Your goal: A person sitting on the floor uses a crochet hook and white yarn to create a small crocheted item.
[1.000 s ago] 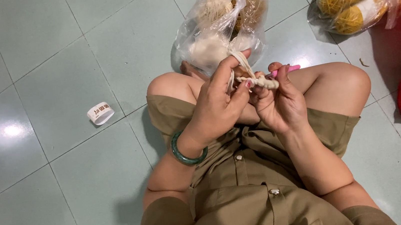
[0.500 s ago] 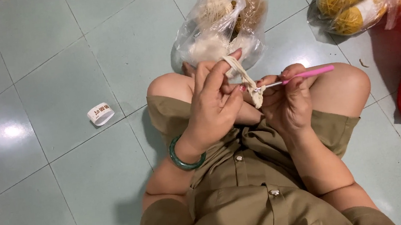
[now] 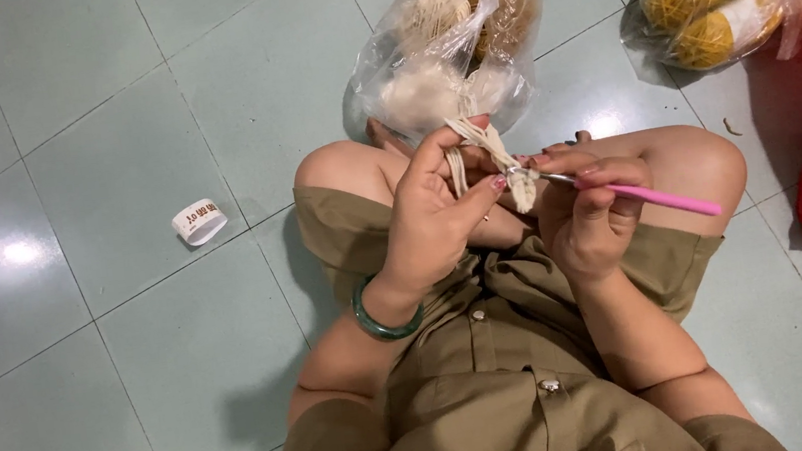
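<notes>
Now we are looking down at our own lap on the pale green tiled floor (image 3: 57, 124), knees spread, crocheting. Our left hand (image 3: 435, 217) pinches a small cream crocheted piece of soft yarn (image 3: 520, 187) between thumb and fingertips, with the cream yarn strand (image 3: 458, 148) running up over the index finger towards the far side. That piece looks very light and limp, so it will flop and twist unless it is pinched close to the working loops, right where the fingers have it now. The strand seems smooth enough to slide over the finger, which suits feeding it under gentle tension.

Our right hand (image 3: 586, 214) is closed around a thin pink plastic crochet hook (image 3: 665, 200), gripping near the metal tip end, the pink handle jutting out to the right past the knuckles. The hook is stiff and light; we judge the tip to be at the piece, just beside the left thumb, though the tip itself is too small to make out.

Just beyond the knees lies a clear plastic bag of cream and tan yarn balls (image 3: 451, 48), and the strand seems to lead back into it.
</notes>
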